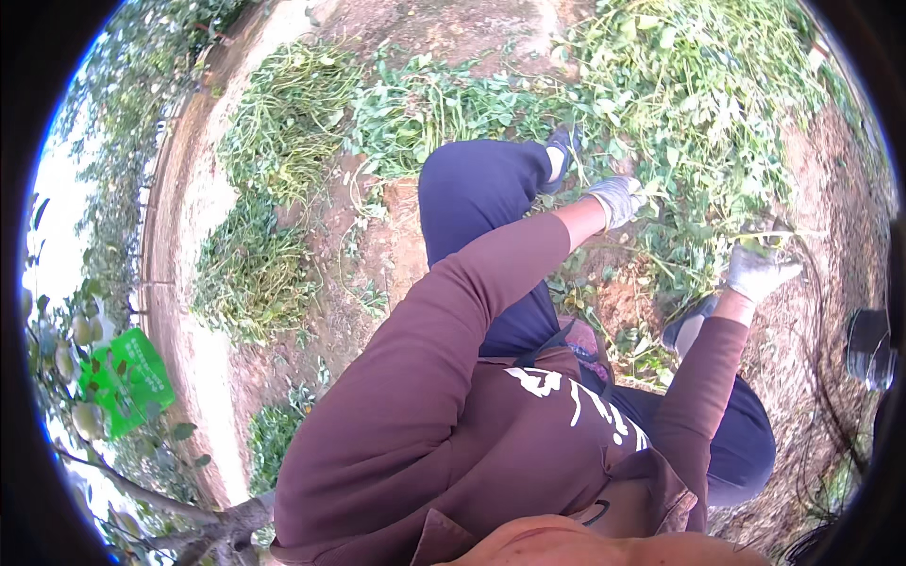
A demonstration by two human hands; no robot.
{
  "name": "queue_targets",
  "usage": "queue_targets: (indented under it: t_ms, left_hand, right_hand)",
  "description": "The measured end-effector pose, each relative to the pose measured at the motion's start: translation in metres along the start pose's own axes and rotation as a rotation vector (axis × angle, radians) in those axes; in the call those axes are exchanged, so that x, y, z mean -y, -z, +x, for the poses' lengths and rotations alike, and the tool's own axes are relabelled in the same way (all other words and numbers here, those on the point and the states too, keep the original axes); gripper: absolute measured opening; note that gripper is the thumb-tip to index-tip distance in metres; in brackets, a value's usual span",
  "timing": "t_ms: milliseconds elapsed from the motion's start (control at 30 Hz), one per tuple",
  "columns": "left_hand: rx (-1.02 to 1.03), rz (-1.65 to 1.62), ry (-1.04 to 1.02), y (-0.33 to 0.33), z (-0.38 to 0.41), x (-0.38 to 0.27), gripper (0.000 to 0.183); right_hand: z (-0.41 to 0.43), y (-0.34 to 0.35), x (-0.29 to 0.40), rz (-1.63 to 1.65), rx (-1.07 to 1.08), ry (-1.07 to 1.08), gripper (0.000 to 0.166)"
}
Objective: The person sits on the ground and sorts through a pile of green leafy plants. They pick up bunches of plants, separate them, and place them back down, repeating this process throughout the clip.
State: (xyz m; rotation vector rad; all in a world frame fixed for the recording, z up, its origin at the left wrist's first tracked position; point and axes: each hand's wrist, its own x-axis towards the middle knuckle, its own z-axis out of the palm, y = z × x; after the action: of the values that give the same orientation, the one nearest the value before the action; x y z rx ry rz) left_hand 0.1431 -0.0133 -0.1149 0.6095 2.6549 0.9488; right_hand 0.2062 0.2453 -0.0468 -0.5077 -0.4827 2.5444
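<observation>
My left hand [617,201], in a pale knit glove, is closed around leafy green stems at the edge of a large heap of cut or pulled vines [679,106]. To its right and nearer my body is my right hand [763,274], also gloved and somewhat blurred. A few leaves and a pale stem [775,233] lie at its fingertips; whether it grips them is not clear. Both hands are above the ground in front of my bent knees. Leafy vines [665,262] spread between the two hands.
More vine heaps lie ahead [439,106] and to the left [255,269] on bare soil [354,262]. My dark shoes [563,159] stand among leaves. A tree branch [156,499] and a green printed sheet or bag [127,382] are at far left. Thin dark twigs [821,339] rise at right.
</observation>
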Motion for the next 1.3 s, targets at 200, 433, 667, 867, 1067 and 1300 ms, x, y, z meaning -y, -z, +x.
queue_targets:
  t_ms: [200, 433, 667, 867, 1067, 1300]
  left_hand:
    - [-0.044, -0.574, 0.028, 0.018, 0.029, -0.032, 0.015]
    - [0.063, -0.942, 0.001, 0.003, 0.031, -0.098, 0.017]
    - [0.009, -0.82, -0.152, -0.005, 0.002, -0.174, 0.021]
    - [0.034, -0.547, -0.302, 0.029, 0.018, -0.186, 0.019]
    - [0.167, -0.238, -0.309, 0.022, 0.042, -0.184, 0.02]
    - [0.163, -0.129, -0.279, 0.054, 0.052, -0.175, 0.026]
  right_hand:
    - [-0.045, -0.048, -0.002, -0.324, 0.299, 0.04, 0.056]
    - [-0.069, -0.036, -0.006, -0.446, 0.239, 0.141, 0.053]
    - [-0.037, -0.041, 0.032, -0.617, 0.248, 0.009, 0.039]
    - [-0.034, -0.108, 0.077, -1.27, 0.553, -0.104, 0.043]
    - [-0.005, -0.115, 0.064, -1.575, 0.468, -0.136, 0.023]
    - [0.034, -0.093, 0.087, -1.734, 0.822, -0.152, 0.02]
